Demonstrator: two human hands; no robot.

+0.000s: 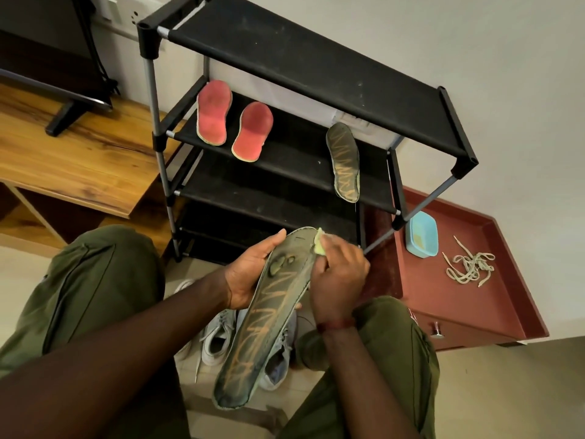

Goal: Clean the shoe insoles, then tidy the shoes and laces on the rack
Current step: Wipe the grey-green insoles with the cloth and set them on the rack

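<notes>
Between the hands: one dark green insole (266, 318), toe end pointing away from the person, damp blotches near the toe. Left hand (250, 270) cups its edge and underside; right hand (340, 274) pinches a yellow-green sponge (319, 243) against the toe rim. Judged status: cleaning under way, apparently on the last of four. Beyond the hands, on the black rack (316, 61), second shelf: two red insoles (213, 112) side by side; one matching dark insole (344, 161), well apart. Below the hands, on the floor: pale shoes (218, 340), not yet racked. Right of the right hand, on a red-brown cabinet (459, 305): blue tub (422, 232), loose laces (470, 269) in a tangle. Outstanding, by judgement: tidying shoes and laces onto the rack. Left of the left hand: wooden tabletop (79, 153) bearing a television (47, 58). Pale wall behind.
</notes>
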